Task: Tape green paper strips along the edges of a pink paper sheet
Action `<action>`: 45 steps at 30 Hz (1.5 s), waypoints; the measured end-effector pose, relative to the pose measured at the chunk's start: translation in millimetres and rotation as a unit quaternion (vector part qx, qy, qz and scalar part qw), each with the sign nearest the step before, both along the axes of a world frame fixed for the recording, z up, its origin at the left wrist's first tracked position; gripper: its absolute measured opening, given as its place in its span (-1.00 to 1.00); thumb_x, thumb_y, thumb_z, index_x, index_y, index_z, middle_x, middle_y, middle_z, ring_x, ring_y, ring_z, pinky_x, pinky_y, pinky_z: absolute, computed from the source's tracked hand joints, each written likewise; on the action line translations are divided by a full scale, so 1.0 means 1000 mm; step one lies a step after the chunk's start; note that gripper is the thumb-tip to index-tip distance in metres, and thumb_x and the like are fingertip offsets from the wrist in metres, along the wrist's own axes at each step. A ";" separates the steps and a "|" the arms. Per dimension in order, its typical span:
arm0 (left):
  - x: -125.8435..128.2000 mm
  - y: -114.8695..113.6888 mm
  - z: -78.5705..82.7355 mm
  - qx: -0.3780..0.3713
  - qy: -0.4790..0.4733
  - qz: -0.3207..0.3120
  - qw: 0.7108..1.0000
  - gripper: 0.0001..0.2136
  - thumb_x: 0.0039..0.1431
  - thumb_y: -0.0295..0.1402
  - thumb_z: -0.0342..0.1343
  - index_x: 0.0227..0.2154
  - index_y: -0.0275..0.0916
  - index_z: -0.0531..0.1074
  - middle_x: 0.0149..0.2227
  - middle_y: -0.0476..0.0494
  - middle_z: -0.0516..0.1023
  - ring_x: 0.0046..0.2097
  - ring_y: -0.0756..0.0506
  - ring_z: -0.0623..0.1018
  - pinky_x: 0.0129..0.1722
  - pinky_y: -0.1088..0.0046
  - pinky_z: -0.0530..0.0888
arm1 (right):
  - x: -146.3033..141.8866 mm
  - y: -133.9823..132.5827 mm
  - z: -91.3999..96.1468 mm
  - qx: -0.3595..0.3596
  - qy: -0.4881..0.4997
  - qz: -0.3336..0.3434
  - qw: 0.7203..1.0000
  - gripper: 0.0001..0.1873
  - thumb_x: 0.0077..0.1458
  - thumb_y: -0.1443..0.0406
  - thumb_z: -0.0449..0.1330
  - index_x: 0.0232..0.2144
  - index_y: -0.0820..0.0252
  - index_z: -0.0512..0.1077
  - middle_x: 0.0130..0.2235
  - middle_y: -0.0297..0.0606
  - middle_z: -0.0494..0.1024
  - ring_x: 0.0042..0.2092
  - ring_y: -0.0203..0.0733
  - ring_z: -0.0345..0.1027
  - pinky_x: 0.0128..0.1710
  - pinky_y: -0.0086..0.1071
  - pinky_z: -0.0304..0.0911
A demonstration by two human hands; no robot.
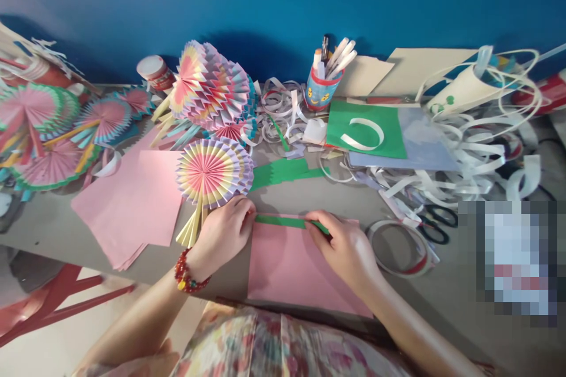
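A narrow green paper strip stretches between my two hands along the far edge of a pink paper sheet. My left hand, with a red bead bracelet at the wrist, pinches the strip's left end. My right hand pinches it further right between thumb and fingers, over the sheet. Just beyond my left hand lies a round pleated paper fan in pink, yellow and lilac. More green strips lie behind the sheet.
Pink sheets lie at left, near pleated fans. A pen cup stands at the back beside green paper. On the right are a tape roll, black scissors and a heap of curled white strips.
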State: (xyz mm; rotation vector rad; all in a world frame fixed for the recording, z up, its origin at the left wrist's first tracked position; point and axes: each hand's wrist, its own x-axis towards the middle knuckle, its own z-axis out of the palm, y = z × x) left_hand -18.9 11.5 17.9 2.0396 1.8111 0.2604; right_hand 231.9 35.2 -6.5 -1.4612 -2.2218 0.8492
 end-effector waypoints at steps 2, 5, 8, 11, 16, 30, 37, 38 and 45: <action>0.000 0.000 0.000 -0.002 0.005 0.002 1.000 -0.89 0.31 -0.45 -0.04 -0.32 -0.20 0.36 -0.28 -0.06 0.48 -0.29 -0.08 0.52 -0.31 0.43 0.38 | 0.000 0.000 -0.001 0.007 -0.009 -0.007 1.000 -0.83 0.24 0.29 0.06 -0.22 0.05 0.46 -0.29 -0.35 0.65 -0.34 -0.20 0.51 -0.37 -0.40 0.18; 0.001 0.000 -0.001 -0.005 0.010 0.003 1.000 -0.89 0.30 -0.46 -0.04 -0.32 -0.20 0.36 -0.27 -0.06 0.47 -0.30 -0.08 0.52 -0.31 0.43 0.38 | -0.001 0.000 -0.001 0.019 -0.023 -0.012 0.999 -0.85 0.24 0.28 0.07 -0.23 0.05 0.45 -0.34 -0.37 0.65 -0.39 -0.21 0.50 -0.39 -0.39 0.15; 0.002 0.000 -0.001 -0.006 0.013 0.003 1.000 -0.88 0.31 -0.45 -0.05 -0.33 -0.21 0.37 -0.27 -0.07 0.48 -0.29 -0.08 0.52 -0.30 0.42 0.39 | -0.001 0.000 -0.002 0.033 -0.026 -0.014 0.999 -0.86 0.24 0.29 0.07 -0.24 0.06 0.45 -0.35 -0.38 0.64 -0.40 -0.21 0.49 -0.38 -0.39 0.14; 0.003 0.001 -0.001 0.000 0.019 0.008 1.000 -0.87 0.31 -0.45 -0.05 -0.34 -0.20 0.37 -0.28 -0.08 0.49 -0.29 -0.09 0.52 -0.32 0.43 0.38 | -0.002 0.000 -0.003 0.038 -0.025 -0.014 0.999 -0.86 0.24 0.29 0.07 -0.24 0.06 0.44 -0.35 -0.38 0.64 -0.41 -0.22 0.49 -0.39 -0.39 0.13; 0.004 0.001 -0.003 0.009 0.024 0.007 1.000 -0.88 0.28 -0.46 -0.04 -0.34 -0.20 0.37 -0.28 -0.09 0.49 -0.33 -0.07 0.51 -0.34 0.44 0.38 | -0.002 -0.001 -0.004 0.041 -0.025 -0.019 0.999 -0.86 0.25 0.27 0.07 -0.24 0.06 0.44 -0.34 -0.37 0.65 -0.44 -0.23 0.48 -0.42 -0.40 0.12; 0.006 0.000 -0.006 0.010 0.043 0.013 0.999 -0.87 0.30 -0.44 -0.04 -0.35 -0.21 0.37 -0.28 -0.10 0.47 -0.33 -0.09 0.52 -0.35 0.43 0.37 | -0.004 0.000 -0.004 0.041 -0.042 -0.022 0.998 -0.92 0.23 0.29 0.09 -0.25 0.07 0.40 -0.33 -0.36 0.65 -0.36 -0.17 0.54 -0.36 -0.37 0.14; 0.007 0.000 -0.006 0.006 0.051 0.014 0.999 -0.88 0.29 -0.44 -0.03 -0.34 -0.21 0.37 -0.26 -0.10 0.48 -0.33 -0.08 0.51 -0.38 0.43 0.35 | -0.004 0.001 -0.004 0.043 -0.050 -0.022 0.998 -0.92 0.23 0.29 0.09 -0.26 0.07 0.40 -0.35 -0.35 0.65 -0.38 -0.19 0.52 -0.38 -0.38 0.10; 0.007 0.000 -0.006 0.004 0.053 0.015 0.998 -0.88 0.29 -0.44 -0.03 -0.34 -0.22 0.38 -0.26 -0.10 0.48 -0.34 -0.08 0.51 -0.37 0.43 0.35 | -0.004 0.000 -0.005 0.045 -0.051 -0.021 0.997 -0.92 0.23 0.29 0.09 -0.26 0.07 0.40 -0.36 -0.36 0.65 -0.39 -0.19 0.51 -0.38 -0.38 0.09; 0.007 0.000 -0.005 -0.010 0.053 0.019 0.998 -0.88 0.28 -0.46 -0.03 -0.34 -0.23 0.38 -0.26 -0.09 0.47 -0.33 -0.08 0.52 -0.34 0.43 0.36 | -0.004 0.000 -0.006 0.065 -0.044 -0.025 0.997 -0.94 0.23 0.29 0.12 -0.27 0.08 0.39 -0.41 -0.43 0.62 -0.45 -0.22 0.48 -0.40 -0.38 0.05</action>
